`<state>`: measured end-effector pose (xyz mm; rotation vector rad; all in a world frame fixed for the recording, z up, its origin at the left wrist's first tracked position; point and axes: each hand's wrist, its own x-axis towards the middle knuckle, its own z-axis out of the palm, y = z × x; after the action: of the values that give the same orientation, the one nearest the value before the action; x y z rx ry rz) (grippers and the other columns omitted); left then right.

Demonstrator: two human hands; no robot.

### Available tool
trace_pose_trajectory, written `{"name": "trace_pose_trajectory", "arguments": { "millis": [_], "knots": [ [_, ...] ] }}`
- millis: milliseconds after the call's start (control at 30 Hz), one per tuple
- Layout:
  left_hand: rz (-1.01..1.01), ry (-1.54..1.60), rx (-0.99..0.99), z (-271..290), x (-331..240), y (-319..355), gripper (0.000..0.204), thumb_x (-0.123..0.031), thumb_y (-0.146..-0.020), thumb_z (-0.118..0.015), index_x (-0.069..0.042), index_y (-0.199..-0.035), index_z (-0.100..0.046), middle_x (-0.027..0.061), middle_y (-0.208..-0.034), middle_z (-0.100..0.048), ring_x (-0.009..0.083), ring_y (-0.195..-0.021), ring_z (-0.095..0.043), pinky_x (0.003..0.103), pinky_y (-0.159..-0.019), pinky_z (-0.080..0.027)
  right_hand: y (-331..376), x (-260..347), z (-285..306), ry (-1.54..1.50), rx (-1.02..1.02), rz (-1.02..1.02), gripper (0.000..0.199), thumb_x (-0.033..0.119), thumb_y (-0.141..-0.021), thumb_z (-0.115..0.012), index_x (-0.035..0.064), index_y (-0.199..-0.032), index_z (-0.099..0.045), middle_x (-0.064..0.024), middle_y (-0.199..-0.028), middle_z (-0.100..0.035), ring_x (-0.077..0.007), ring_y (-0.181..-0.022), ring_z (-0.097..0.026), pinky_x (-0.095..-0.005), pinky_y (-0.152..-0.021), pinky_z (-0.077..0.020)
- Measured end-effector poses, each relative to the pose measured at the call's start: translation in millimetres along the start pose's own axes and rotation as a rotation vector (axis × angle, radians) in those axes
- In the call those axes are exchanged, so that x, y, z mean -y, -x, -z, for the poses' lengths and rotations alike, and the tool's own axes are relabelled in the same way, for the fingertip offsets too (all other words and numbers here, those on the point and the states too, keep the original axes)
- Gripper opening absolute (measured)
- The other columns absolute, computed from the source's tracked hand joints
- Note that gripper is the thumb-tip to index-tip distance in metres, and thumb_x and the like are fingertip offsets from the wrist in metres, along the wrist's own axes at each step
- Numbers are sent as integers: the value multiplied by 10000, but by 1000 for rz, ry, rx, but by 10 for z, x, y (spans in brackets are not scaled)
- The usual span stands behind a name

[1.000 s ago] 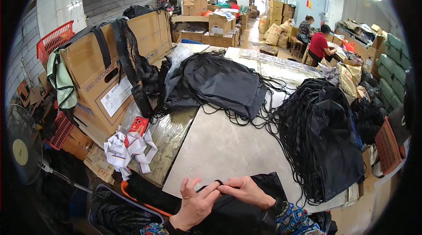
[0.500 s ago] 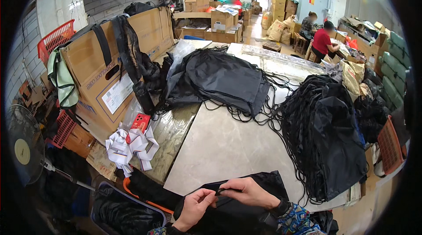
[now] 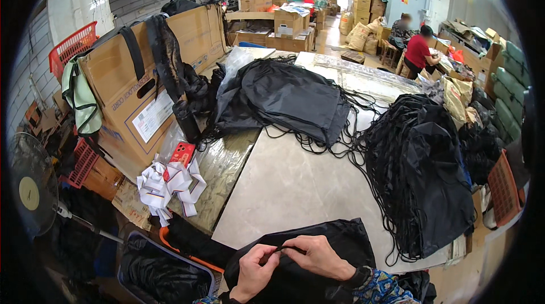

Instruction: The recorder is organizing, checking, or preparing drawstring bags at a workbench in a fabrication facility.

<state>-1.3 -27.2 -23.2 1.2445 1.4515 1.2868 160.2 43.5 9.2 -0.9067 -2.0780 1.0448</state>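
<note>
Left hand (image 3: 255, 270) and right hand (image 3: 319, 256) nearly meet above the near edge of the pale surface (image 3: 295, 190), each pinching a short stretch of black cord (image 3: 279, 249) between thumb and fingers. Beneath them, a sheet of black fabric (image 3: 343, 238) lies across that near edge. One stack of black bags (image 3: 298, 99) sits toward the far left corner, strings trailing; a second black heap (image 3: 434, 173) covers the right edge. Beyond the left edge, a red phone (image 3: 182, 154) rests by crumpled white ribbon (image 3: 164, 187).

Head-worn fisheye looking down past near hands (image 3: 319, 257)
</note>
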Motion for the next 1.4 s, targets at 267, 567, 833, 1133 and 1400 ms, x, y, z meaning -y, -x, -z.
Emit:
{"name": "trace_pose_trajectory", "arguments": {
  "millis": [267,567,833,1133,1400],
  "knots": [
    [277,357,53,27,80,42,155,-71,-900,-588,47,-998,-610,55,-795,-632,93,-669,-597,226,-588,-510,95,-10,-88,-53,-9,-85,169,99,-814,-688,-13,-940,-673,-127,-801,-683,-175,-699,-660,-255,-621,-510],
    [356,501,-35,8,23,39,180,-76,-891,-617,50,-1019,-628,79,-814,-649,113,-656,-601,262,-513,-541,83,-63,-44,-634,164,-580,259,178,-894,-641,-8,-1074,-653,18,-840,-638,-17,-703,-505,-170,-574,-398],
    [430,604,34,56,5,46,182,-74,-902,-598,50,-1033,-620,75,-801,-635,119,-662,-603,280,-532,-570,55,-136,-53,-890,271,-657,231,145,-910,-623,8,-1096,-616,1,-847,-642,-19,-624,-455,-162,-530,-352],
    [223,317,-131,-60,-37,89,147,-44,-897,-595,53,-1007,-587,81,-835,-620,122,-669,-611,279,-533,-572,49,-141,-164,-498,134,-430,239,138,-907,-624,-15,-1090,-617,-16,-857,-645,-44,-740,-538,-185,-632,-436],
    [125,150,-99,76,10,63,134,-77,-922,-571,33,-998,-563,67,-783,-586,103,-616,-574,238,-482,-510,0,-42,-87,-364,193,-287,237,91,-888,-633,-23,-1095,-622,-39,-915,-647,-68,-852,-569,-211,-735,-471]
  ]
}}
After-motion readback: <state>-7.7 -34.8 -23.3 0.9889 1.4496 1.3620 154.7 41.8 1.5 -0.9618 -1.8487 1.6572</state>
